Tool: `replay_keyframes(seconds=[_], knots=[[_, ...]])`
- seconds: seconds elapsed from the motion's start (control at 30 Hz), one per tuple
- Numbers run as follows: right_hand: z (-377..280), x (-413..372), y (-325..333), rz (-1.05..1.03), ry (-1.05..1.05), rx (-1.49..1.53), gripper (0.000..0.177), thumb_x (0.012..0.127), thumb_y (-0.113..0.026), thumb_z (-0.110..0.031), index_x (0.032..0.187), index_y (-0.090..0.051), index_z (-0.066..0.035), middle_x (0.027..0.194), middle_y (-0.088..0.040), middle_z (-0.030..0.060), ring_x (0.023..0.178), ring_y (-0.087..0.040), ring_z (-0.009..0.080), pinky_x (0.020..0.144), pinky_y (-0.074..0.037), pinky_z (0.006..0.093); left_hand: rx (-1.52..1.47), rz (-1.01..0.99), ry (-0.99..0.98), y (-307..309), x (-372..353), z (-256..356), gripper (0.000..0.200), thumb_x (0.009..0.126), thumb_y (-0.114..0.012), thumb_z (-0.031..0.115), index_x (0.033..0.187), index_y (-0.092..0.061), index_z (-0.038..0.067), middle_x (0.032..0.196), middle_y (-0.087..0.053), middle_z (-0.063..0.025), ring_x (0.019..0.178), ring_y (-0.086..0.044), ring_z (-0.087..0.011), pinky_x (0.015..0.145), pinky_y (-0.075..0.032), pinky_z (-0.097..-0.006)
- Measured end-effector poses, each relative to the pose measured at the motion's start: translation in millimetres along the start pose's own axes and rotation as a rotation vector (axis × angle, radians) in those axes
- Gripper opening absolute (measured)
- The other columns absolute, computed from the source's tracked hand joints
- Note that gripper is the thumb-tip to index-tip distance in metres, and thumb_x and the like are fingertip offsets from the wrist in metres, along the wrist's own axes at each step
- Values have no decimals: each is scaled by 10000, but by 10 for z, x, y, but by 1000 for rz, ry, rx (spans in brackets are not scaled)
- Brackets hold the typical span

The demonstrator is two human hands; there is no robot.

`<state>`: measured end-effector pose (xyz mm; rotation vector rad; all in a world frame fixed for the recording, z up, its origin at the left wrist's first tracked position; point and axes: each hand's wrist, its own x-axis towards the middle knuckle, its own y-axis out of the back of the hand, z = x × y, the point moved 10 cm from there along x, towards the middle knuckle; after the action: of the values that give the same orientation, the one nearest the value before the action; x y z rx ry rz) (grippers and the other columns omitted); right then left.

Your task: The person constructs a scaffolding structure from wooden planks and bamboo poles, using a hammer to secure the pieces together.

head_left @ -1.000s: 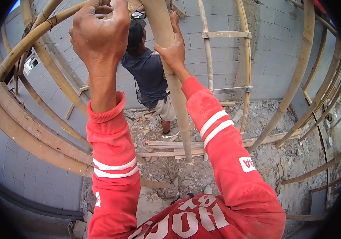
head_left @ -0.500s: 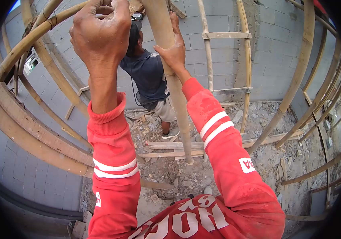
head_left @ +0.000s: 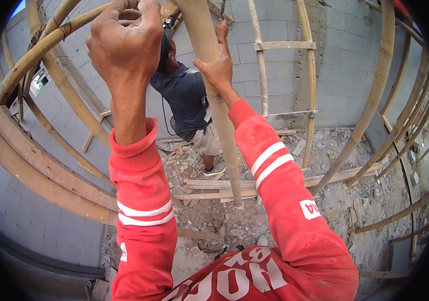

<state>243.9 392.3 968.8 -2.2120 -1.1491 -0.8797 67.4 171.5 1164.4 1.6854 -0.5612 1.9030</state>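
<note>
My right hand (head_left: 218, 71) is wrapped round an upright bamboo pole (head_left: 224, 135) in front of me, thumb on its near left side. My left hand (head_left: 127, 47) is raised at the top of the view, its fingers curled closed. What lies in its grip is mostly hidden by the hand. A curved bamboo pole (head_left: 39, 52) runs up to it from the left. Between my hands, the end of a piece of wood (head_left: 168, 10) shows at the top edge. The upright pole's foot stands on the rubble ground.
A co-worker in a dark shirt (head_left: 184, 98) stands beyond the pole, one hand (head_left: 222, 30) raised by the grey block wall (head_left: 340, 65). A wooden ladder-like frame (head_left: 284, 45) leans there. Planks (head_left: 214, 193) lie on rubble (head_left: 244, 228). More bamboo poles (head_left: 375, 95) rise at right.
The co-worker's raised hand is a little lower, and a thin dark object now shows above it. Their body has shifted slightly. My hands are nearly still.
</note>
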Motion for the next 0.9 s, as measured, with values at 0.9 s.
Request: replay_keyframes(seconds=[0.9], knots=[[101,-10,-46,-33,-74,-34,711,650,-814,-376,1219,-555,-36,1049,-710,238,990,-696,414,862,-549,501,-13,-7,-5,-8,10,2,387,891,-642,347,1039,-767,11,912,-756,-150,870,-740,-253,837,-550,-348]])
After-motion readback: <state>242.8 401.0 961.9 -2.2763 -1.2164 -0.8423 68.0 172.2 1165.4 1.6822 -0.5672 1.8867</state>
